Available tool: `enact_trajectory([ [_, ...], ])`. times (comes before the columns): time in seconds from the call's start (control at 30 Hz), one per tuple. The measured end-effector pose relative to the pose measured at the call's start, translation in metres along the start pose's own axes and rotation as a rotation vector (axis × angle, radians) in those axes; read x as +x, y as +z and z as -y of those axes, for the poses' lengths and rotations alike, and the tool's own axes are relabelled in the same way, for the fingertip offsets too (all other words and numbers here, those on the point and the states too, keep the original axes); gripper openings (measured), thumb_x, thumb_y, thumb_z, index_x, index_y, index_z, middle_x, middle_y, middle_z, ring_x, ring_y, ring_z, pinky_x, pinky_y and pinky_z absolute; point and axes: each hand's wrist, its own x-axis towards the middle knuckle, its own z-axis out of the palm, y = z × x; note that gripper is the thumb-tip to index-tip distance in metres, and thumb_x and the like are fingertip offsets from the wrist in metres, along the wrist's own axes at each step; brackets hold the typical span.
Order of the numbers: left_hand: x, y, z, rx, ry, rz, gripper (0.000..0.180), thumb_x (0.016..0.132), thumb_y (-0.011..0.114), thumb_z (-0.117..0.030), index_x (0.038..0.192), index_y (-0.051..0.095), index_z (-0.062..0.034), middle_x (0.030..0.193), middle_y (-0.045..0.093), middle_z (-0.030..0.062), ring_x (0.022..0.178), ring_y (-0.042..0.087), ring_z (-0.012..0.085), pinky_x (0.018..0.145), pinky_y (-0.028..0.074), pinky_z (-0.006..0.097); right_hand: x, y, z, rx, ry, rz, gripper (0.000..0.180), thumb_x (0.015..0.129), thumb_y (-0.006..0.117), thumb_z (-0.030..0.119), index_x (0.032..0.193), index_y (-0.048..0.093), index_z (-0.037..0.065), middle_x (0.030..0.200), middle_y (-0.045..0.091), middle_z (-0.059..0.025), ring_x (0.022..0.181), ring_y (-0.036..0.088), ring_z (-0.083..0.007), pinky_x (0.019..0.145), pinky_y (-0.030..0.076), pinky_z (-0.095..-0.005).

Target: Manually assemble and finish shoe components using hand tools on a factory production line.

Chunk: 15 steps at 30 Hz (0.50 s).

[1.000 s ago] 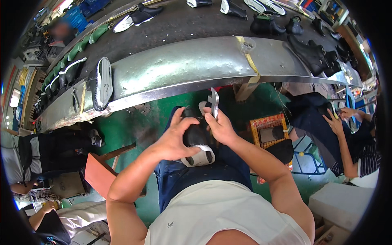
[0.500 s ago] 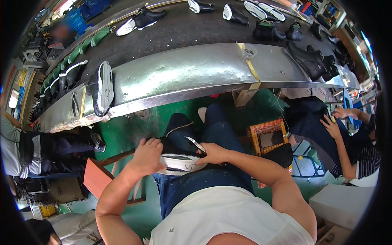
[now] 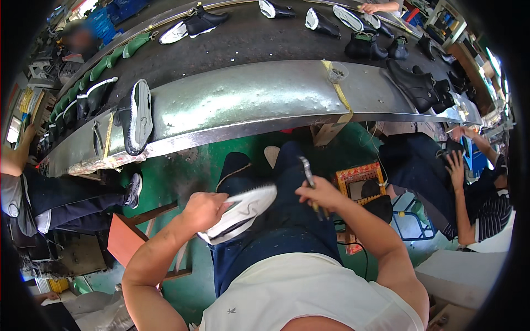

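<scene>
Over my thighs, my left hand (image 3: 204, 211) grips a dark boot (image 3: 247, 211) at its left end. The white underside of the boot faces up, with a dark stitched edge and a wavy line drawn on it. To the right of the boot and apart from it, my right hand (image 3: 320, 194) is closed around a pair of pliers (image 3: 307, 169). Their metal head points away from me, and the handle ends stick out below my fist. Another boot (image 3: 140, 118) lies on its side at the bench's near edge, white underside toward the right.
A metal-edged bench (image 3: 237, 91) runs across ahead, with a dark belt (image 3: 259, 41) behind it bearing several boots. A second tool (image 3: 97, 139) and a clear cup (image 3: 337, 71) lie on the metal. Co-workers sit left and right; a co-worker's hand (image 3: 376, 7) reaches in at the back.
My right hand has moved right, taking the pliers away from the boot. My left hand has tilted the boot, its right end now raised. A co-worker's hand has come to the white-soled boots at the back.
</scene>
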Motion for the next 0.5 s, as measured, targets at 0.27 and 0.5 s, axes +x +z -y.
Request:
enact_trajectory([
  [0.27, 0.082, 0.05, -0.052, -0.308, -0.288, -0.192, 0.033, 0.099, 0.061, -0.03, 0.085, 0.068, -0.0011, 0.072, 0.062, 0.0265, 0.07, 0.063, 0.047, 0.061, 0.049, 0.051, -0.056, -0.06, 0.004, 0.616, -0.001, -0.053, 0.032, 0.096, 0.067, 0.015, 0.124, 0.057, 0.005, 0.105, 0.067, -0.0102, 0.086, 0.067, -0.0179, 0.071, 0.054, -0.0305],
  [0.5, 0.104, 0.133, -0.037, -0.361, -0.469, -0.109, 0.03, 0.097, 0.059, -0.028, 0.089, 0.071, -0.0021, 0.087, 0.068, 0.027, 0.083, 0.067, 0.0448, 0.076, 0.054, 0.05, -0.069, -0.031, -0.061, -0.144, -0.057, -0.068, 0.025, 0.098, 0.063, 0.022, 0.11, 0.06, 0.0, 0.091, 0.069, -0.0078, 0.072, 0.065, -0.0152, 0.067, 0.052, -0.0313],
])
